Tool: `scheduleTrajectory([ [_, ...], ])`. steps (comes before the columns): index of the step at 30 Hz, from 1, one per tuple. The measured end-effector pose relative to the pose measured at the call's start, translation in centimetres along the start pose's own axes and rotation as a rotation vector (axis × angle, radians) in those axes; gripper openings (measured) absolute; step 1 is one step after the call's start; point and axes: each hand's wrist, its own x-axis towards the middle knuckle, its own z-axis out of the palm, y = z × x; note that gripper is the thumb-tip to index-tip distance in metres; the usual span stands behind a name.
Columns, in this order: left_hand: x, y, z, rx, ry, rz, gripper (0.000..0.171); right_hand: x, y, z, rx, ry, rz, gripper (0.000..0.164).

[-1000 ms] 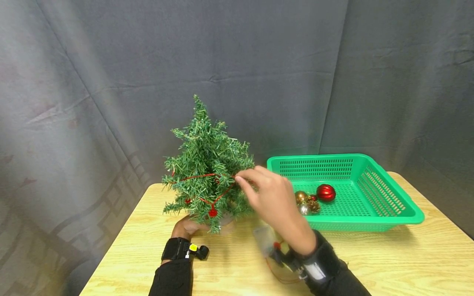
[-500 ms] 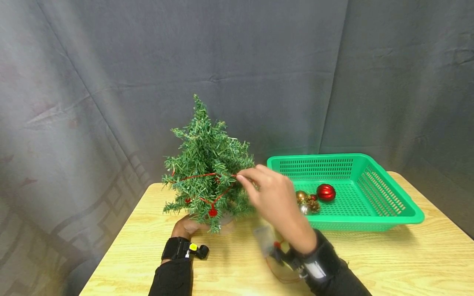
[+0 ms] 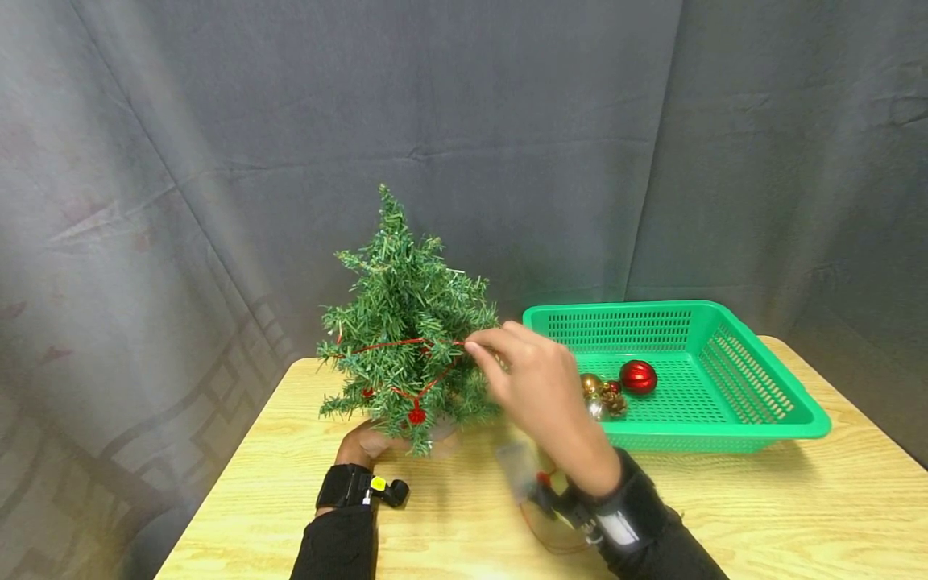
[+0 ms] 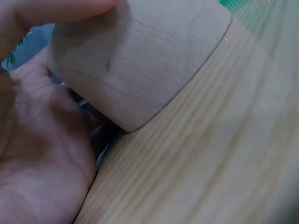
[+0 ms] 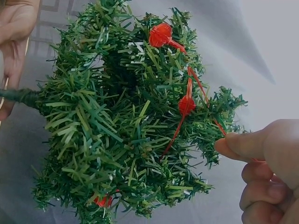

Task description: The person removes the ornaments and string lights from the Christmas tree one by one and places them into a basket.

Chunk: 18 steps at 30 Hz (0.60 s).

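Note:
A small artificial Christmas tree point(image 3: 399, 298) stands upright on a pale wooden base point(image 4: 145, 56). My left hand point(image 3: 373, 443) grips that base low down, its thumb along the near side; the branches hide part of it in the head view. A red light string point(image 3: 391, 346) with red balls point(image 5: 186, 106) runs across the front branches. Thumb and index finger of my right hand point(image 3: 536, 387) pinch the string at the tree's right side, pulling it straight in the right wrist view. The other fingers are curled into the palm.
A green basket point(image 3: 725, 435) stands right of the tree, holding a red bauble point(image 3: 639, 378), a gold bauble point(image 3: 590, 385), a silver bauble point(image 3: 595, 409) and a pine cone point(image 3: 614, 403). Below my right wrist, a blurred pale box point(image 3: 516, 467) and a red wire point(image 3: 540, 538) show.
My right hand has shifted very slightly to the right and up, still pinching the red light string. The left hand and the tree have stayed where they were.

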Motion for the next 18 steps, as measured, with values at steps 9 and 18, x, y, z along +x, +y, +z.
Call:
scheduleTrajectory([
  [9, -0.31, 0.46, 0.56, 0.011, 0.119, -0.195, 0.081, 0.02, 0.22, -0.07, -0.011, -0.002, 0.011, 0.012],
  [18, -0.21, 0.26, -0.26, -0.044, -0.014, -0.065, 0.088, 0.17, 0.15, -0.14, -0.009, -0.001, 0.008, 0.011],
])
